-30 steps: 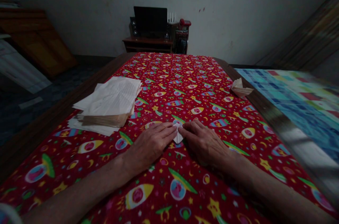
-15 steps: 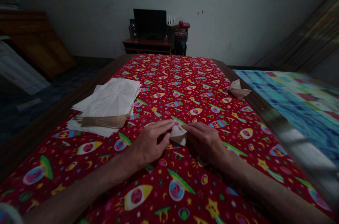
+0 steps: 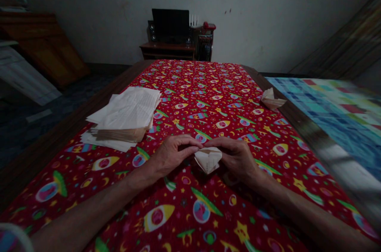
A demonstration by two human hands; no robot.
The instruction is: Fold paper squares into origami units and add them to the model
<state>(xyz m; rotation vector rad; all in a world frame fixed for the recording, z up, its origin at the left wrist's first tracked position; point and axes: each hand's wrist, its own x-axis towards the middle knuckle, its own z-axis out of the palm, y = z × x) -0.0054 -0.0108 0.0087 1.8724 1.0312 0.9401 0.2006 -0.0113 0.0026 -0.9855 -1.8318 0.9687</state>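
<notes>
A small piece of folded paper [image 3: 208, 161] is between my hands, just above the red patterned tablecloth [image 3: 190, 109]. Its near end comes to a point and a gap shows along its upper edge. My left hand [image 3: 175, 152] pinches the paper's left upper corner between thumb and fingers. On the other side, my right hand [image 3: 236, 156] grips the right edge, forefinger laid along the top and thumb hidden. Further off at the right table edge sits another folded paper shape [image 3: 272, 100], boat-like with a raised peak.
A stack of printed paper sheets [image 3: 127, 111] lies on the left of the table. Beyond the far end stand a dark monitor [image 3: 171, 25] with speakers on a wooden desk [image 3: 168, 50]. A colourful checked surface [image 3: 330, 121] is to the right, a wooden cabinet [image 3: 44, 49] to the left.
The folded paper has turned, so its point now faces me and more of it shows. Both hands have shifted to its upper edge. The view has moved slightly left.
</notes>
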